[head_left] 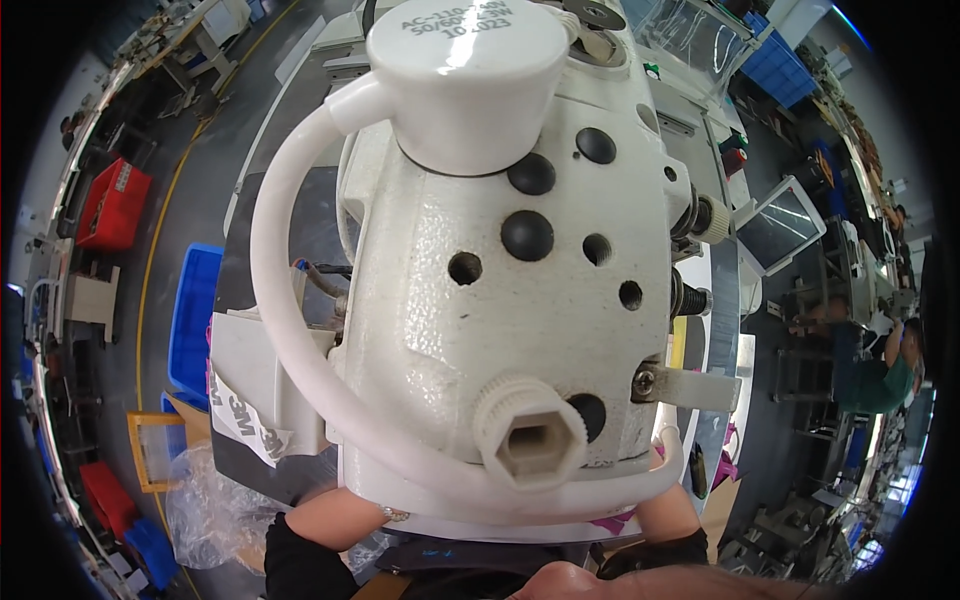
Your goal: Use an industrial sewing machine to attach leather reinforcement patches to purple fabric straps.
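A white industrial sewing machine head (430,330) fills the middle of the view and hides both my hands. From the lower left my left forearm (335,518), in a black sleeve with a bracelet at the wrist, reaches in behind it. My right forearm (668,512) enters on the other side and also vanishes behind the machine. What either hand touches or holds is hidden, and no fingers show. A scrap of magenta material (612,522) peeks out beside my right forearm. On top of the machine sits a white round lamp housing (465,95) with a thick curved white arm (275,250).
A blue bin (195,320) and crumpled clear plastic (215,500) lie to the left. More magenta pieces (728,465) are on the right by the machine table. A tilted screen (780,225) stands at the right; farther off a person in green (885,370) sits.
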`<state>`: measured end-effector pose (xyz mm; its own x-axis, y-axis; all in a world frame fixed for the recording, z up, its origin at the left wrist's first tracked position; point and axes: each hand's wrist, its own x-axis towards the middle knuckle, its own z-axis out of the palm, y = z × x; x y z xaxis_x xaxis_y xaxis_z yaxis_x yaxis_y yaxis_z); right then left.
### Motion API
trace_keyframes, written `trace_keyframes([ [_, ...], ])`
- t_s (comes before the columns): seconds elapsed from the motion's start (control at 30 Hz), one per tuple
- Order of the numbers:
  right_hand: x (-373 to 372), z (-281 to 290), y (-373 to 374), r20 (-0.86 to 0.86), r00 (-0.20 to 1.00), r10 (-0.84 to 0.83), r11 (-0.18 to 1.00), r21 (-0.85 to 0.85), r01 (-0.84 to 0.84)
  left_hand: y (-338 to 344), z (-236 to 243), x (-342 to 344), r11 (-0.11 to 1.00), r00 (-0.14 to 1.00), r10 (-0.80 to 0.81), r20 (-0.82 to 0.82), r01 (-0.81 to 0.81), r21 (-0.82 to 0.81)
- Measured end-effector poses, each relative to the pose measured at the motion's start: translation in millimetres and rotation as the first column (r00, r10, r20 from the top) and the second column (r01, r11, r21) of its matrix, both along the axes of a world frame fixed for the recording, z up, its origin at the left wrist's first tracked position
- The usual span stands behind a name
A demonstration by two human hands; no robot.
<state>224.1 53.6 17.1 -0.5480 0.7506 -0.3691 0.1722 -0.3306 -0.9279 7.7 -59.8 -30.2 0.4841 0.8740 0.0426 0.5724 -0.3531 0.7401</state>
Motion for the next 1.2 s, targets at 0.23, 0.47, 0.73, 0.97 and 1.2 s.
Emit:
trace_keyframes([
  [0.23, 1.8, 6.8, -2.8, 0.119, 0.993, -0.026, 0.901, 0.432, -0.029, -1.3, -2.7, 5.9, 0.996, 1.000, 0.024, 0.018, -0.025, 0.086],
  [0.47, 12.7, -0.5, -7.9, 0.201, 0.980, 0.006, 0.829, 0.547, -0.117, 2.2, -7.3, 8.2, 0.982, 0.999, 0.019, 0.044, -0.026, 0.187],
  [0.73, 17.9, -2.4, -4.5, 0.261, 0.963, 0.068, 0.744, 0.630, -0.223, 3.4, -10.1, 8.1, 0.957, 0.998, 0.034, 0.056, -0.049, 0.287],
  [0.97, 5.6, 4.3, 2.3, 0.231, 0.970, 0.070, 0.788, 0.584, -0.196, 2.8, -0.8, 5.9, 0.983, 0.999, 0.013, 0.029, -0.018, 0.184],
  [1.2, 0.1, 11.1, 2.4, 0.188, 0.981, 0.051, 0.968, 0.232, -0.095, 2.4, 4.3, 3.5, 1.000, 1.000, -0.024, -0.005, 0.025, 0.011],
])
